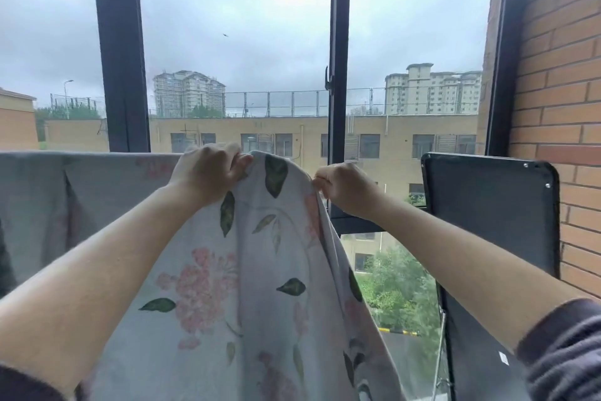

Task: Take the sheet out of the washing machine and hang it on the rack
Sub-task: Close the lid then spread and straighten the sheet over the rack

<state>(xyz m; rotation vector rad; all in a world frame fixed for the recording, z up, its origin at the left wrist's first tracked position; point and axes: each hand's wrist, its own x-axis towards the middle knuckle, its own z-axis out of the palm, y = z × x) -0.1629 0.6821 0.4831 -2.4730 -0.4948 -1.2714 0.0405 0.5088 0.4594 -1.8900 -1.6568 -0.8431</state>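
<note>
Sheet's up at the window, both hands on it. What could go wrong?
1. Left hand and right hand pinch only the bunched top edge of the sheet; a slip may drop it.
2. The rack is hidden behind the sheet, so this part might drape unevenly or miss it.

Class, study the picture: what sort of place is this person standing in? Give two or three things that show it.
Probably an enclosed upper-floor balcony used for drying laundry: a dark-framed window overlooks lower buildings, a brick wall stands at the right, and a floral sheet hangs draped before the glass.
</note>
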